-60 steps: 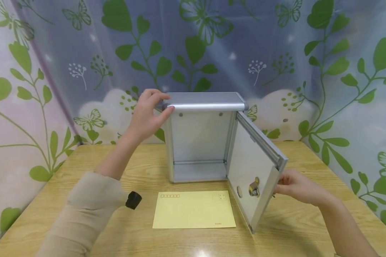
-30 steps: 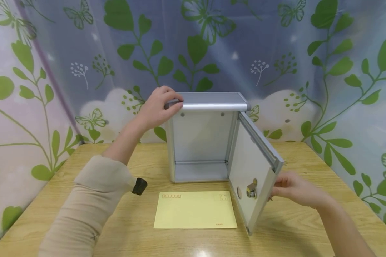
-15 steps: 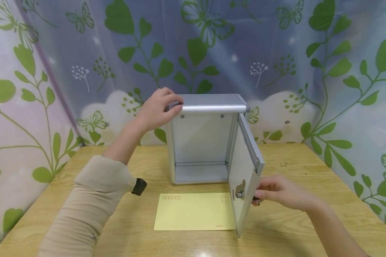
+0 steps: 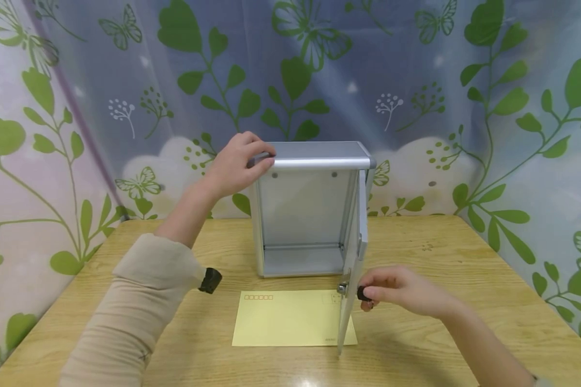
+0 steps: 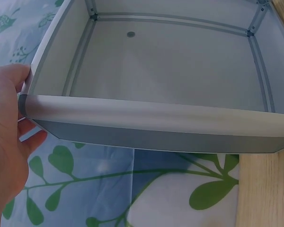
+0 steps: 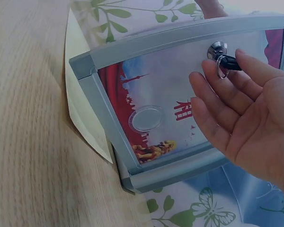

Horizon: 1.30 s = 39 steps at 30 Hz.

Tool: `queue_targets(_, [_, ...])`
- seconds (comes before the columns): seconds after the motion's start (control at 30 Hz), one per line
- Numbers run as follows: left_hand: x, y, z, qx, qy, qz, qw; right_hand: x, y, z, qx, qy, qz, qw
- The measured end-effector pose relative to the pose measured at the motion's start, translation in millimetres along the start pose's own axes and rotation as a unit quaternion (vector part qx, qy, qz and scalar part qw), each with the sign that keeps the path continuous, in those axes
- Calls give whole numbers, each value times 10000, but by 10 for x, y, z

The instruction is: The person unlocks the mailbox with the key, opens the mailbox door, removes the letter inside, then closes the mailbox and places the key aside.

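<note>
A silver metal-framed box [image 4: 319,163] stands upright on the table with its front uncovered and its inside bare. My left hand [image 4: 234,166] grips its upper left corner, thumb at the front edge and fingers over the top. The hinged door [image 4: 361,215] juts out from the right side, nearly edge-on to the head view. My right hand [image 4: 402,290] pinches a black-headed key [image 6: 232,63] that sits in the door's lock [image 6: 217,48], with a metal ring hanging from it. A printed red and blue picture and a round window [image 6: 146,118] mark the door's outer face.
A yellow envelope [image 4: 285,320] lies flat on the wooden table [image 4: 174,333] before the box, its right part crossed by the door in the head view. A patterned curtain [image 4: 319,97] hangs behind. A black wrist camera [image 4: 210,280] shows by the left sleeve.
My right hand has swung the door leftward, from standing wide to pointing almost straight at me over the envelope. My left hand first slid a little right along the box's top corner, then stayed there.
</note>
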State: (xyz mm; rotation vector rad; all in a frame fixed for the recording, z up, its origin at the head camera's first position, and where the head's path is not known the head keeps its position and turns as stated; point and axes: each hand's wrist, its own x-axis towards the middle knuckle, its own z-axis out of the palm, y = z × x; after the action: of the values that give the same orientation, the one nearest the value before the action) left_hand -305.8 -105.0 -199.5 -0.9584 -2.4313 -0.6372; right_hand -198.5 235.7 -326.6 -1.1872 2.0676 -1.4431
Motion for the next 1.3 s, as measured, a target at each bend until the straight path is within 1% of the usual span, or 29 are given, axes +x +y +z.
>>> queue_targets(0.1, [-6,-13,9,-62,53,43,10000,42,-12,44,3,53,96,9999])
queue_targets(0.17, [-5,-19,12,-86,76,71,9999,66,-14,68,-11,90,79,9999])
queue_targets(0.33, [7,-27,8,-116,49,77,9999,129,-5,120,-122,267,127,9995])
queue_targets(0.6, [13,-31,-2,-176,-51,-19,9998,284,2,231,-148,591,500,9969])
queue_targets(0.8, [18,-37,4,-156,-64,-8,9999,393,16,305,-232,737,485,9958])
queue_targets(1.1, [22,-18,-10,-126,-62,10,9999,549,36,403,-329,1021,619,9923])
queue_targets(1.3, [21,-19,-13,-118,-28,89,9999,662,34,473,-254,1195,655,9903])
